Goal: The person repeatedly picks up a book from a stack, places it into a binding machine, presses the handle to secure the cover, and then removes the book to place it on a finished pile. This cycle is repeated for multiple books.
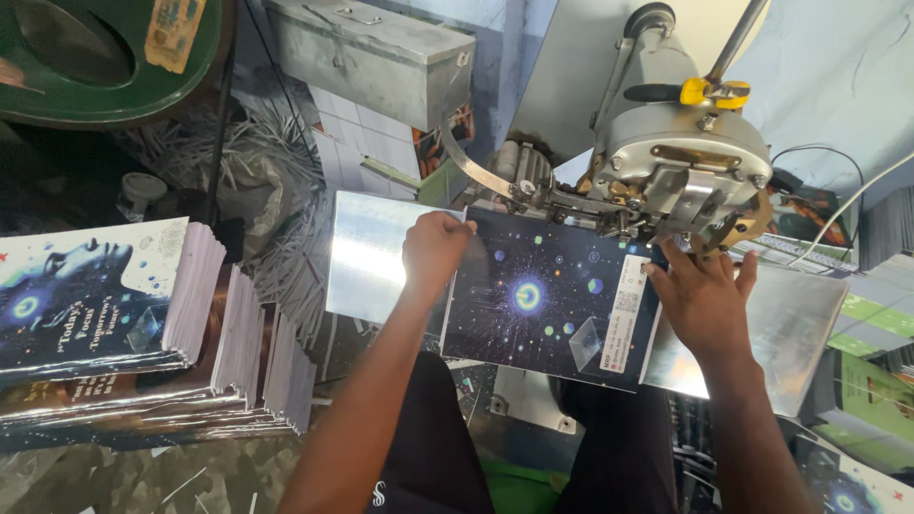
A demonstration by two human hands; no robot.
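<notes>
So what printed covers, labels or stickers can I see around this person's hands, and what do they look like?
Booklet: on the machine's metal plate, under both hands; dark starry cover with a glowing ring.
White label: strip along the booklet's right edge, by the right hand; small dark print.
Left hand: fist on the booklet's upper left corner.
Booklet stack: far left; same dark glossy covers, pale page edges.
Worn sticker: top left, on a green round part; tan rectangle.

Our left hand [433, 249] curled over the upper left edge of a dark starry booklet [547, 300] at frame centre, our right hand [700, 300] flat on its right edge, grey stitching machine head [681, 167] just above, stacked booklets [95, 295] at left, metal box [376, 57] upper centre.
</notes>
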